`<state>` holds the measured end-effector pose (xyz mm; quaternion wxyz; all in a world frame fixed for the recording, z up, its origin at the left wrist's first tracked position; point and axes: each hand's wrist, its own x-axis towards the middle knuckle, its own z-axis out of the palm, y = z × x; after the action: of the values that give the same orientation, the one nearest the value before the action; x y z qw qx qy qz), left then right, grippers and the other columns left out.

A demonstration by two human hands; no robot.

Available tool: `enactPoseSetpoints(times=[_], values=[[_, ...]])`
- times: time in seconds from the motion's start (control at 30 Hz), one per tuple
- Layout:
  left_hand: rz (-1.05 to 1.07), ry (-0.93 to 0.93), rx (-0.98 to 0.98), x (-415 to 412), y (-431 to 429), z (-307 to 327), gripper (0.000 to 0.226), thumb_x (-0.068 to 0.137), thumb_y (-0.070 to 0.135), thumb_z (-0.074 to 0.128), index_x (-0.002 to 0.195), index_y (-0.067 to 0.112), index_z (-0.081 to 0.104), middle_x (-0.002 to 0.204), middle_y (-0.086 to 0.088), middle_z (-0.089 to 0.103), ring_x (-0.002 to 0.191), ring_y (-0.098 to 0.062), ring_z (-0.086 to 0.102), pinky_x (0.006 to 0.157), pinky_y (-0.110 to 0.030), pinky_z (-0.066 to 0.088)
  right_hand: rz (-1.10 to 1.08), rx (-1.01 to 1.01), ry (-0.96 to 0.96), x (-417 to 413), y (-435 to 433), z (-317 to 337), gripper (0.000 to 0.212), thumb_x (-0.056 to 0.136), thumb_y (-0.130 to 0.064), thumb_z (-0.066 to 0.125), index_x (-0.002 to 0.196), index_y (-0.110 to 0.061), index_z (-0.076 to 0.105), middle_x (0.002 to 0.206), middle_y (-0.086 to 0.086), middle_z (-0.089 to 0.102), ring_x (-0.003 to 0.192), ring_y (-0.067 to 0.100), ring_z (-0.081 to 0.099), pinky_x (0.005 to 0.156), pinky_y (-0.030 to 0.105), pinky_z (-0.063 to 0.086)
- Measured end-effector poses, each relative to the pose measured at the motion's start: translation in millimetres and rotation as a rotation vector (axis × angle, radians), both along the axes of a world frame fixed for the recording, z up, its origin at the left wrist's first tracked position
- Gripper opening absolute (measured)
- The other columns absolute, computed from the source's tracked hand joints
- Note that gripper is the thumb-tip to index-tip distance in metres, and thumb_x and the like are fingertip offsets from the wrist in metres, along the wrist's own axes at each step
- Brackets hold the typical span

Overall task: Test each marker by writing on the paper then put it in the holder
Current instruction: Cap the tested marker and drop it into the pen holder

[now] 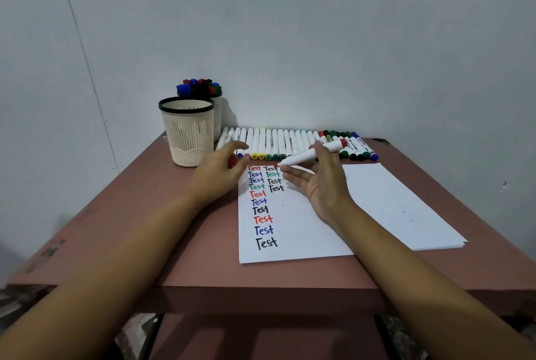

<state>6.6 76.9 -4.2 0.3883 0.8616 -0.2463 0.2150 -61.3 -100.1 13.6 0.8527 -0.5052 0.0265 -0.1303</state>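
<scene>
My right hand (322,182) pinches a white marker (298,159) between thumb and fingers, its tip pointing left over the top of the paper (304,223). My left hand (220,168) holds a red cap (232,161) at the paper's top left corner. The sheet carries two columns of the word "Test" in red, blue, green and black. A cream holder (188,133) with a black rim stands at the back left, and nothing shows above its rim. A second holder (216,116) behind it is full of markers.
A row of several white markers (278,143) lies along the wall at the table's back edge, with more capped ones (353,147) piled at its right end. The reddish table (203,258) drops off at the front edge. The paper is a small stack of sheets.
</scene>
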Motion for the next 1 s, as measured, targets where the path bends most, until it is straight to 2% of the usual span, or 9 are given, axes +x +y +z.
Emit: enactPoseSetpoints(times=[0.03,0.1,0.17,0.23,0.33,0.7,0.83,0.93,1.0], values=[[0.046,0.034,-0.047,2.3,0.8,-0.1,0.024,0.092,0.022,0.055,0.115,0.014,0.06,0.085,-0.005,0.063,0.078,-0.016,0.054,0.065,-0.021,0.032,-0.004,-0.078,0.0,0.8,0.8,-2.3,0.006,0.098,-0.019,0.05,0.096,-0.019,0.045,0.086,0.011,0.058,0.065,0.023,0.066,0.062,0.03,0.058],[0.137,0.116,-0.139,6.9,2.2,-0.3,0.017,0.091,0.014,0.053,0.105,0.014,0.062,0.085,-0.004,0.062,0.074,-0.015,0.053,0.063,-0.023,0.032,-0.032,-0.291,-0.003,3.0,1.4,-7.5,0.022,0.093,-0.007,0.057,0.094,-0.022,0.041,0.079,0.008,0.057,0.062,0.018,0.061,0.06,0.029,0.054],[0.169,0.226,-0.297,13.7,5.0,-0.8,0.011,0.091,0.009,0.05,0.092,0.013,0.061,0.081,-0.006,0.062,0.058,-0.009,0.054,0.055,-0.024,0.041,-0.046,-0.447,-0.013,4.3,1.1,-11.7,0.032,0.088,0.0,0.058,0.093,-0.025,0.039,0.074,0.008,0.055,0.058,0.016,0.056,0.057,0.031,0.048],[0.157,0.338,-0.458,17.8,7.7,-0.5,0.016,0.092,0.005,0.047,0.082,0.012,0.057,0.074,-0.007,0.06,0.039,-0.001,0.047,0.043,-0.019,0.042,-0.043,-0.528,-0.016,5.6,1.6,-15.0,0.034,0.085,0.002,0.06,0.096,-0.024,0.04,0.074,0.009,0.054,0.057,0.017,0.054,0.056,0.031,0.046],[0.124,0.393,-0.456,18.2,8.3,-1.4,0.014,0.093,0.004,0.047,0.086,0.007,0.058,0.068,-0.007,0.056,0.035,0.0,0.045,0.04,-0.016,0.041,-0.076,-0.651,0.009,6.1,5.7,-18.5,0.038,0.08,-0.002,0.062,0.107,-0.02,0.042,0.075,0.005,0.051,0.062,0.022,0.054,0.059,0.033,0.047],[0.116,0.386,-0.411,13.0,6.2,-0.4,0.012,0.094,0.005,0.049,0.089,0.005,0.06,0.063,-0.005,0.053,0.038,-0.002,0.046,0.04,-0.011,0.039,-0.021,-0.685,-0.003,3.5,6.9,-18.7,0.043,0.082,-0.001,0.064,0.114,-0.019,0.04,0.076,0.005,0.053,0.06,0.017,0.061,0.066,0.036,0.054],[0.11,0.376,-0.395,13.6,6.9,-1.1,0.013,0.093,0.006,0.049,0.086,0.007,0.06,0.063,-0.006,0.054,0.039,-0.002,0.046,0.042,-0.012,0.04,-0.084,-0.733,-0.004,6.3,7.7,-21.9,0.056,0.079,-0.004,0.065,0.125,-0.021,0.036,0.075,0.005,0.053,0.063,0.02,0.057,0.061,0.034,0.051],[0.107,0.373,-0.39,13.6,6.4,-1.5,0.012,0.093,0.005,0.049,0.088,0.005,0.06,0.063,-0.007,0.054,0.036,0.0,0.046,0.042,-0.011,0.04,-0.072,-0.673,0.006,6.8,6.0,-21.5,0.065,0.081,-0.002,0.064,0.135,-0.019,0.032,0.076,0.005,0.052,0.063,0.022,0.056,0.061,0.032,0.049],[0.107,0.372,-0.389,14.5,6.6,-2.0,0.012,0.092,0.005,0.049,0.088,0.005,0.06,0.063,-0.007,0.055,0.037,-0.001,0.046,0.043,-0.012,0.04,-0.046,-0.649,-0.001,5.4,5.7,-19.7,0.06,0.083,-0.001,0.063,0.132,-0.019,0.034,0.077,0.004,0.052,0.063,0.02,0.058,0.063,0.033,0.051]])
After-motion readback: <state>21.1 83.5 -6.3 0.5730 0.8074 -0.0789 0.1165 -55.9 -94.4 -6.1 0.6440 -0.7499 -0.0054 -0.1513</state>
